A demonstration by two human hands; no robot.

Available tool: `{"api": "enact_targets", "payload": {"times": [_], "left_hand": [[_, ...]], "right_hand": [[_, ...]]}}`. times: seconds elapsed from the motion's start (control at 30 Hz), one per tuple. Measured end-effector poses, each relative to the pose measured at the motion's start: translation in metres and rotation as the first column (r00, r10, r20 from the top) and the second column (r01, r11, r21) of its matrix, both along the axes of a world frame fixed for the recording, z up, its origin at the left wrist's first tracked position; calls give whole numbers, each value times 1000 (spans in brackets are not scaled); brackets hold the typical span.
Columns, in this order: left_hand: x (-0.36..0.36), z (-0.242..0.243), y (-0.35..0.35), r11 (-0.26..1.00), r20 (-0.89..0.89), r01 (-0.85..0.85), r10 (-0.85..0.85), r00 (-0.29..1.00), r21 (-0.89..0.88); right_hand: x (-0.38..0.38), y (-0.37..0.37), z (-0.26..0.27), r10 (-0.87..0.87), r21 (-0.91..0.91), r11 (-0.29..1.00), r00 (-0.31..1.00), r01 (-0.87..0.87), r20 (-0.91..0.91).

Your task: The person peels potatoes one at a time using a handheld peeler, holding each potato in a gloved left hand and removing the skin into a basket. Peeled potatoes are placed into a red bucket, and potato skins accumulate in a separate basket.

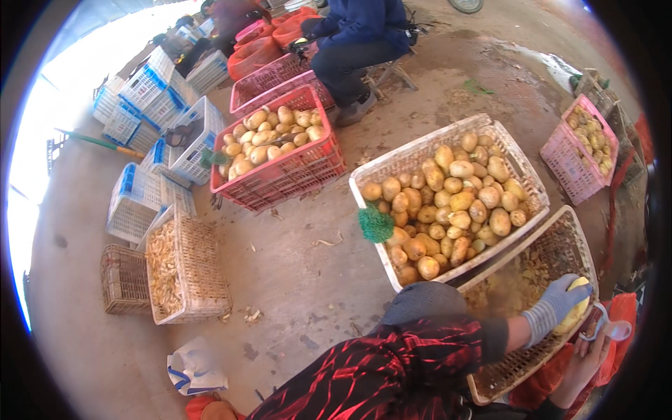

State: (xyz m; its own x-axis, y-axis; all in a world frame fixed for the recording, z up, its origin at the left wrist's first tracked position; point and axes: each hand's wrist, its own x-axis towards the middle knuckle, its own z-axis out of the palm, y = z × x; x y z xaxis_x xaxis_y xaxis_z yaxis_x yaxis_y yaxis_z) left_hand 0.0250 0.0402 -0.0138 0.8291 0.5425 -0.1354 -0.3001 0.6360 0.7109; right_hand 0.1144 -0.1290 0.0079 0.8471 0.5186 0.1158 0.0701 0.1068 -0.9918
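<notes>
A blue-grey knit glove with a striped cuff covers my left hand, which grips a pale yellow peeled potato. My bare right hand is closed around a white hand peeler, just to the right of the potato. Its blade is hard to make out. Both hands are over the near right end of a worn plastic crate with peelings inside. Beside that crate stands a white crate full of unpeeled potatoes.
A red crate holds more potatoes. Peelings fill a tilted crate at left, near stacked white crates. A seated person works beyond. Green netting hangs on the white crate's rim. A pink crate stands right.
</notes>
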Motion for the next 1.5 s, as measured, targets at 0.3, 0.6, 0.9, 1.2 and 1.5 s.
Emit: {"api": "enact_targets", "payload": {"times": [0.3, 0.6, 0.9, 1.2, 1.5], "left_hand": [[-5, -21, 15, 978, 128, -209, 209, 970, -12], [-35, 32, 39, 916, 62, 292, -286, 956, -273], [-30, 30, 25, 890, -15, 260, -286, 958, -374], [-33, 37, 20, 938, -187, 284, -320, 929, -197], [-43, 48, 9, 917, -126, 398, -397, 909, -19]], "right_hand": [[-82, 47, 42, 230, -364, 925, 920, -105, 317], [-61, 59, 56, 253, 39, 967, 920, -253, -300], [-59, 41, 46, 286, -133, 954, 948, -269, 136], [-7, 25, 33, -116, 195, 966, 957, 171, -265], [-2, 29, 16, -147, 13, 988, 958, 155, -248]]}}
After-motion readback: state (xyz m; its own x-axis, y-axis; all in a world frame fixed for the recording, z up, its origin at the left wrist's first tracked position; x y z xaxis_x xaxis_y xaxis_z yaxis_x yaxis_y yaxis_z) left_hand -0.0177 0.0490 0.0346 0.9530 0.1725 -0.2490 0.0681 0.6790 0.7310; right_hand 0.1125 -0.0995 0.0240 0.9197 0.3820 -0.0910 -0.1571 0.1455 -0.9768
